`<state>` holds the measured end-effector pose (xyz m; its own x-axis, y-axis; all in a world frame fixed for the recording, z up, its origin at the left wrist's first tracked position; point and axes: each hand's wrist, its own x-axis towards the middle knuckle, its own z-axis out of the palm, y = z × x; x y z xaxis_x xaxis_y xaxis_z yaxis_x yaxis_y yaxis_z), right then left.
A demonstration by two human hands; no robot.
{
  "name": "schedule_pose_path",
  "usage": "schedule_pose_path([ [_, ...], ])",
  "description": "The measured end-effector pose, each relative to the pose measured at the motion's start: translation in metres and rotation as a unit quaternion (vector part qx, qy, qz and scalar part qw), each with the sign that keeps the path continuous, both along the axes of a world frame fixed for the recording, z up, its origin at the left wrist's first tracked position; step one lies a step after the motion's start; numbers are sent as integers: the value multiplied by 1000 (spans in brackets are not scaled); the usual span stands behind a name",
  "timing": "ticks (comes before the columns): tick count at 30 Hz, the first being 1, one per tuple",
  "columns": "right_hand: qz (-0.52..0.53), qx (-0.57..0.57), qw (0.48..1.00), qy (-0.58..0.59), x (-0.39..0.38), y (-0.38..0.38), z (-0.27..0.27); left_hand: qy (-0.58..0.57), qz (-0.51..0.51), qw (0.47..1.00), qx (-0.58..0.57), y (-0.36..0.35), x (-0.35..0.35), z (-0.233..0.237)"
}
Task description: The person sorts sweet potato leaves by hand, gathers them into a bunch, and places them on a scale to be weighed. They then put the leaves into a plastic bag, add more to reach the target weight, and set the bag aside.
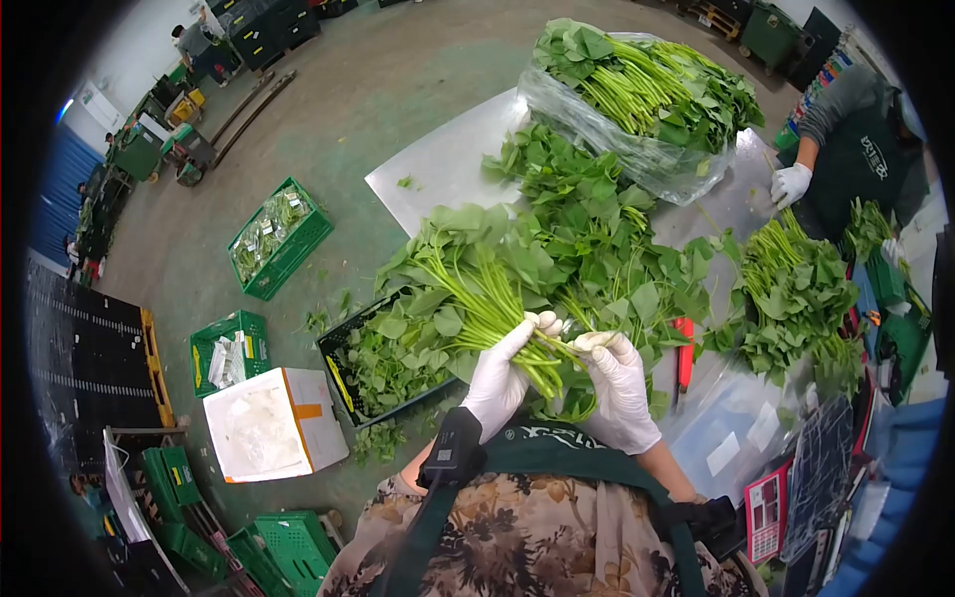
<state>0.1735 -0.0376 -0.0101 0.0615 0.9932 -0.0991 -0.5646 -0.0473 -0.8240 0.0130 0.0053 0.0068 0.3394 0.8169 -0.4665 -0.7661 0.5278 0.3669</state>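
Note:
My left hand (pixel 500 380), in a white glove, is closed around a bunch of long-stemmed leafy greens (pixel 477 298). The leaves fan out up and to the left, and the cut stem ends stick out below the fist. Close beside it, my right hand (pixel 619 393), gloved too, pinches a thin stem at the right of the bunch. Loose greens (pixel 587 214) are heaped on the metal table (pixel 438 164) in front of both hands. Under the bunch, at the left, a black crate (pixel 345 386) holds more leaves. A red-handled tool (pixel 683 355) lies right of my right hand.
Stems fill a plastic bag (pixel 662 174) at the table's far end. Another heap of greens (pixel 796 289) lies at the right, near a co-worker's gloved hand (pixel 791 185). A pink-edged scale (pixel 766 512) is at lower right. Green crates (pixel 284 244) and a white box (pixel 261 428) stand left.

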Motion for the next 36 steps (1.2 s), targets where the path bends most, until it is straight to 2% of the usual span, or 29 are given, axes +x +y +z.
schedule_pose_path([
  [4, 0, 1, 999, -35, -1, -2, 2, -21, 7, 1000, 4, 1, 0, -7],
  [5, -17, 3, 1000, -10, 0, -2, 5, -30, 9, 1000, 3, 1, 0, -8],
  [7, -49, 7, 998, 41, 11, -4, 10, -85, -25, 989, 121, 15, -20, -18],
  [9, -134, 1, 991, 23, 45, -4, 2, -57, 117, 989, 74, 32, -39, -30],
  [11, -202, -46, 934, 291, 69, 2, -1, -81, 164, 982, 44, 37, -56, -30],
  [14, -72, -169, 973, 138, 59, 14, -5, -29, 118, 990, 73, 31, -53, -32],
  [15, -47, -158, 984, -59, 55, 19, -19, -24, 100, 993, 51, 28, -48, -28],
  [16, -19, -141, 957, -254, 51, 26, -41, -39, 90, 994, 37, 25, -44, -32],
  [17, 9, -117, 891, -440, 46, 31, -51, -55, 80, 995, 22, 23, -41, -38],
  [18, 27, -93, 811, -577, 41, 37, -49, -71, 67, 995, 25, 19, -39, -42],
  [20, 60, -38, 591, -803, 35, 50, -41, -92, 49, 994, 25, 14, -36, -45],
  [23, 119, -60, 560, -817, 43, 63, -53, -82, 48, 995, 20, 10, -38, -45],
  [24, 126, -79, 571, -807, 44, 64, -42, -80, 55, 995, 19, 10, -40, -46],
  [27, 93, -78, 677, -726, 58, 64, -35, -67, 80, 994, 10, 11, -46, -50],
  [28, 78, -93, 809, -575, 61, 62, -16, -67, 90, 994, 13, 13, -48, -50],
  [29, 46, -112, 882, -455, 62, 60, 6, -67, 100, 993, 16, 14, -50, -50],
  [31, 15, -133, 963, -235, 80, 58, 10, -53, 104, 993, 31, 16, -51, -50],
  [32, 26, -146, 938, -313, 80, 58, 8, -38, 105, 993, 30, 17, -49, -47],
  [33, 52, -150, 937, -310, 81, 56, 1, -23, 103, 994, 29, 17, -47, -45],
  [35, 34, -133, 972, -191, 85, 50, -4, -11, 82, 996, 26, 17, -42, -39],
  [36, 20, -126, 976, -174, 80, 45, 4, 1, 73, 997, 23, 16, -38, -37],
])
